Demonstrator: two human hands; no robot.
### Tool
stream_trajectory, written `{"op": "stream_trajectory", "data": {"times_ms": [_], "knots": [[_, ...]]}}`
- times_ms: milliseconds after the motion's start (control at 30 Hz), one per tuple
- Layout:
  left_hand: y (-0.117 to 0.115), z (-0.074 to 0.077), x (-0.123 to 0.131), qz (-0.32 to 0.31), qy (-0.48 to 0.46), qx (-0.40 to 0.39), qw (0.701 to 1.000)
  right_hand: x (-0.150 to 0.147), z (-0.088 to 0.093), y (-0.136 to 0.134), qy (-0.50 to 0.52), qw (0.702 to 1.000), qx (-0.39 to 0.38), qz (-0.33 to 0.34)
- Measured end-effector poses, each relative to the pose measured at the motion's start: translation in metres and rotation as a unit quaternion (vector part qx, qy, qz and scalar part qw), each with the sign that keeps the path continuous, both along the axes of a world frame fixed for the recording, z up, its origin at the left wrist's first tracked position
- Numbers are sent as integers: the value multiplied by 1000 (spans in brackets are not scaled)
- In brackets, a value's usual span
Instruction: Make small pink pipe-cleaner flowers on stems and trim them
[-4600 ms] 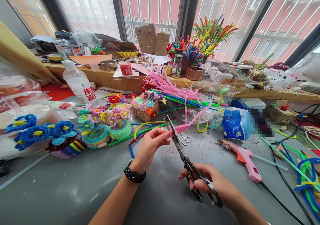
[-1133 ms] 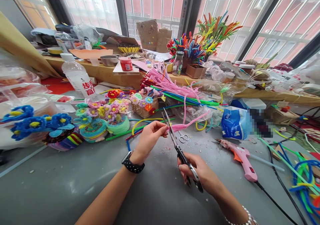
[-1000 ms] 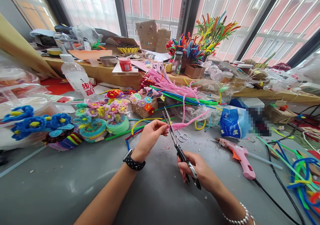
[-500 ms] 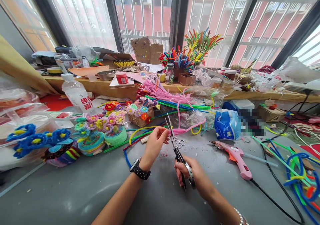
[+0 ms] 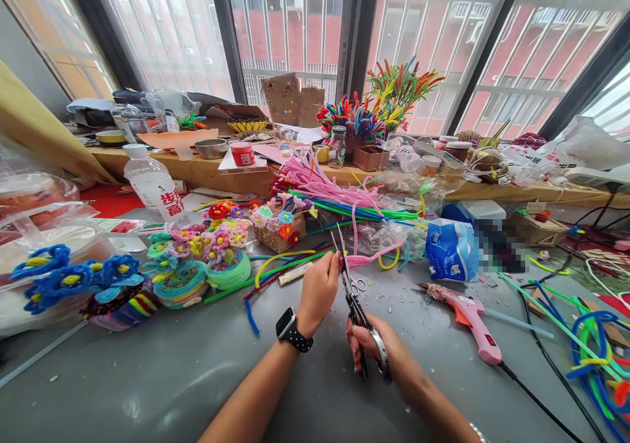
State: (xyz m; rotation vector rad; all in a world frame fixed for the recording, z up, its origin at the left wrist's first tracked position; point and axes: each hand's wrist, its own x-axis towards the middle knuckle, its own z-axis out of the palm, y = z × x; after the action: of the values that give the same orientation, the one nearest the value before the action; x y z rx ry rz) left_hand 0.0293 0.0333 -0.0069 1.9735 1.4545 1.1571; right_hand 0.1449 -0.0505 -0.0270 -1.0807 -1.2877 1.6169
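My left hand (image 5: 319, 293), with a dark dotted watch strap at the wrist, is closed in a pinch at the end of a pink pipe cleaner (image 5: 377, 255). The pipe cleaner stretches right from my fingertips, past the scissor blades. My right hand (image 5: 377, 348) grips the handles of a pair of black-and-silver scissors (image 5: 355, 304). Their blades point up and away, slightly apart, right beside my left fingertips. Behind them a second, smaller pair of scissors (image 5: 359, 286) lies on the grey table (image 5: 211, 364). What sits inside my left fingers is mostly hidden.
Pipe-cleaner flower pots (image 5: 229, 269) and a water bottle (image 5: 152, 184) stand on the left. A pink pipe-cleaner pile (image 5: 329, 177) lies behind my hands. Right of them are a blue tissue pack (image 5: 451, 251), a pink glue gun (image 5: 467, 318) with its cord, and tangled pipe cleaners (image 5: 590, 344).
My left hand has moved slightly right and turned, its fingers curling closer together beside the blades. The right hand keeps hold of the scissors. The whole view has shifted a little.
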Motion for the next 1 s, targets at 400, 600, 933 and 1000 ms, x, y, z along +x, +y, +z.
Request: {"op": "stream_trajectory", "data": {"times_ms": [400,600,933,1000], "knots": [[1,-3,-6,-22,-46,-9,999,7,11,5,-46,998,39,29],[4,-6,-3,-21,-42,-20,999,6,9,6,-53,998,27,14],[2,-4,-4,-11,-58,-12,998,3,13,4,-50,998,22,18],[3,-2,-7,-21,-89,-12,996,5,14,4,-56,998,21,28]]}}
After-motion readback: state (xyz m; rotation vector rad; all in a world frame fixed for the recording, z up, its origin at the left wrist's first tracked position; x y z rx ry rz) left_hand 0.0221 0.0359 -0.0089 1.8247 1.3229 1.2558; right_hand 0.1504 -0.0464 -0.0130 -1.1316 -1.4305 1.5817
